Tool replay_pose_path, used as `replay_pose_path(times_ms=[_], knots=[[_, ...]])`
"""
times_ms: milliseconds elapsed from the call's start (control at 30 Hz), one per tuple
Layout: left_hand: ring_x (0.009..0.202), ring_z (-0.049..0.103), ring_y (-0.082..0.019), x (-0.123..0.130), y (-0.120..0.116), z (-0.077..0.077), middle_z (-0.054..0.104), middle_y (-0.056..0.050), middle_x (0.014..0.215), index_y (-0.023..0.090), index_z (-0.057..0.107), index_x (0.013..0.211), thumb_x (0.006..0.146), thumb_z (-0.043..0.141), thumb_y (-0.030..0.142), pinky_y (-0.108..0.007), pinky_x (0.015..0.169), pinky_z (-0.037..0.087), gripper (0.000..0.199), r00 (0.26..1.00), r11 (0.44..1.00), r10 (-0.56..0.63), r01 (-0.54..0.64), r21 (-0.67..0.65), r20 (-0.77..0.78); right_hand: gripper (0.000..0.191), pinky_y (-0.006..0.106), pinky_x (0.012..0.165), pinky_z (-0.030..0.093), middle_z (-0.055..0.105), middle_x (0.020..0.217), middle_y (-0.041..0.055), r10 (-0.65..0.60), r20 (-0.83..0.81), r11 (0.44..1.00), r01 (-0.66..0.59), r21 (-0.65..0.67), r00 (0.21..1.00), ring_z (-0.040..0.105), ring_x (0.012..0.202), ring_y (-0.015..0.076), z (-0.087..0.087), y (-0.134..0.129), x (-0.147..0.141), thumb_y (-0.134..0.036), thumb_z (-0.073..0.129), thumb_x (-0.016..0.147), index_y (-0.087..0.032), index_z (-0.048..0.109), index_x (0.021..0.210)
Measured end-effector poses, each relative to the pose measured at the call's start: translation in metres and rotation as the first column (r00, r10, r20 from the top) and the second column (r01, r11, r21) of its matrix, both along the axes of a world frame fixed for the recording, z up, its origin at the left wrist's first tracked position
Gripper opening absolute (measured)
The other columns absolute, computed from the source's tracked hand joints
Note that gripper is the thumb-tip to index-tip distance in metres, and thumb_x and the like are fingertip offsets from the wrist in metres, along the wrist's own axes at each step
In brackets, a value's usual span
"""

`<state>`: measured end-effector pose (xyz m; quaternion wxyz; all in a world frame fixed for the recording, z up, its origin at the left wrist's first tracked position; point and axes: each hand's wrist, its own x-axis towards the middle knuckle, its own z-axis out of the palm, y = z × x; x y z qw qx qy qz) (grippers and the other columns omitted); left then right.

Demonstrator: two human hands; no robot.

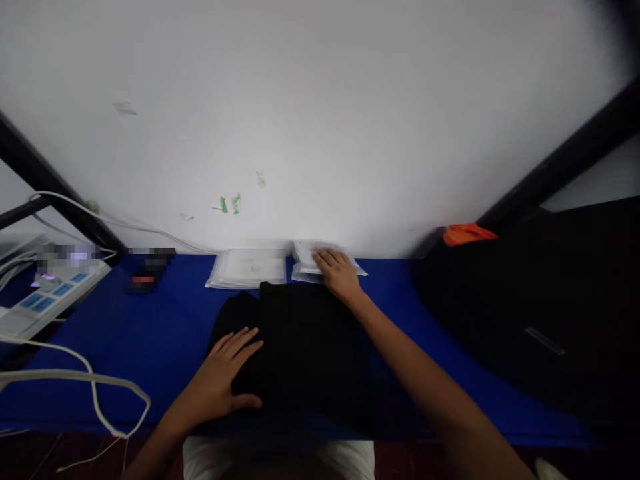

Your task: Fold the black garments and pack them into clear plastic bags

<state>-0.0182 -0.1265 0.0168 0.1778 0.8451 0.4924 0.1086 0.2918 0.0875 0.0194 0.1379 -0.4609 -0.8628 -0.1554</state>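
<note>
Blue tabletop point(135, 340) bears matte, folded black cloth point(305, 347).

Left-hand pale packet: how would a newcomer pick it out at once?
Find where the white wall meets the blue surface, just beyond the black cloth. There lies the left packet, flat and pale. Unlike the right packet beside it, which the right hand partly covers, it has no hand on it.

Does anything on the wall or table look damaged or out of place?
Yes, mildly. The wall has pale scuffs and green scraps, like torn-off stickers. A white cable loops loosely at the front left of the blue table. Under the right hand, the plastic packaging has uneven edges.
</note>
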Motion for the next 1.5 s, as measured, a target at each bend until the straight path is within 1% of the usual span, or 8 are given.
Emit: replay_pose_path(times_ms=[100,200,267,567,733,967,1233,1500], knots=[[0.140,0.034,-0.035,0.000,-0.001,0.001,0.033,-0.011,0.155,0.030,0.037,0.146,0.070,0.076,0.059,-0.058,0.113,0.029,0.091,1.000,1.000,0.002,-0.003,0.016,0.016,0.047,0.054,0.109,0.024,0.045,0.148,0.0118,-0.008,0.047,1.000,0.009,-0.027,0.999,0.035,0.135,0.0355,-0.004,-0.002,-0.008,-0.028,0.044,0.094,-0.017,0.048,0.140],[0.140,0.035,-0.035,0.000,-0.001,0.001,0.033,-0.010,0.155,0.030,0.037,0.146,0.069,0.078,0.057,-0.059,0.113,0.030,0.091,1.000,1.000,0.006,-0.006,0.021,0.018,0.065,0.062,0.109,0.018,0.039,0.152,0.0132,-0.017,0.053,0.998,0.020,-0.065,0.998,0.029,0.138,0.0409,-0.006,-0.005,-0.011,-0.056,0.046,0.091,-0.019,0.043,0.144],[0.140,0.035,-0.036,0.001,-0.002,0.000,0.033,-0.010,0.155,0.030,0.037,0.146,0.069,0.078,0.056,-0.060,0.113,0.030,0.092,1.000,1.000,0.003,-0.003,0.030,0.020,0.071,0.064,0.109,0.017,0.037,0.153,0.0136,-0.007,0.066,0.996,0.013,-0.086,0.998,0.027,0.139,0.0416,-0.006,-0.005,-0.012,-0.062,0.046,0.088,-0.020,0.040,0.145],[0.140,0.035,-0.035,-0.004,-0.003,-0.002,0.034,-0.011,0.155,0.030,0.034,0.147,0.071,0.076,0.056,-0.060,0.112,0.031,0.091,1.000,0.999,-0.005,0.004,0.046,0.019,0.055,0.061,0.108,0.020,0.039,0.152,0.0119,-0.042,0.156,0.987,0.065,-0.146,0.987,0.029,0.139,0.0381,0.002,-0.003,-0.003,-0.018,0.051,0.084,-0.021,0.049,0.138],[0.140,0.035,-0.035,-0.006,-0.005,-0.001,0.035,-0.010,0.155,0.030,0.034,0.147,0.070,0.079,0.050,-0.060,0.112,0.032,0.092,1.000,0.998,-0.002,0.001,0.056,0.021,0.058,0.061,0.109,0.020,0.037,0.153,0.0109,-0.064,0.152,0.984,0.087,-0.155,0.986,0.029,0.139,0.0382,0.002,-0.003,0.004,-0.016,0.050,0.082,-0.021,0.047,0.141],[0.140,0.035,-0.034,-0.002,-0.009,-0.004,0.033,-0.009,0.155,0.030,0.035,0.147,0.073,0.078,0.044,-0.060,0.113,0.031,0.087,0.999,0.995,0.005,-0.009,0.101,0.037,0.062,0.052,0.112,0.021,0.040,0.151,0.0147,0.113,0.039,0.971,-0.101,-0.218,0.993,0.030,0.140,0.0332,0.008,0.002,0.015,-0.049,0.046,0.091,-0.018,0.042,0.145],[0.139,0.037,-0.035,-0.003,-0.009,-0.006,0.035,-0.010,0.154,0.031,0.036,0.146,0.073,0.078,0.046,-0.060,0.112,0.031,0.086,0.999,0.995,0.010,-0.014,0.101,0.048,0.072,0.056,0.109,0.023,0.029,0.157,0.0114,0.098,-0.025,0.968,-0.101,-0.231,0.995,0.024,0.142,0.0360,0.004,0.001,0.039,-0.024,0.054,0.073,-0.023,0.043,0.144],[0.139,0.036,-0.037,-0.001,-0.009,-0.005,0.035,-0.011,0.154,0.030,0.037,0.146,0.075,0.075,0.050,-0.062,0.112,0.030,0.083,0.999,0.996,0.012,-0.016,0.083,0.049,0.062,0.047,0.108,0.034,0.046,0.146,0.0179,-0.022,0.040,0.992,0.027,-0.126,0.999,0.043,0.132,0.0299,0.002,0.011,0.036,-0.001,0.044,0.077,-0.011,0.049,0.138]])
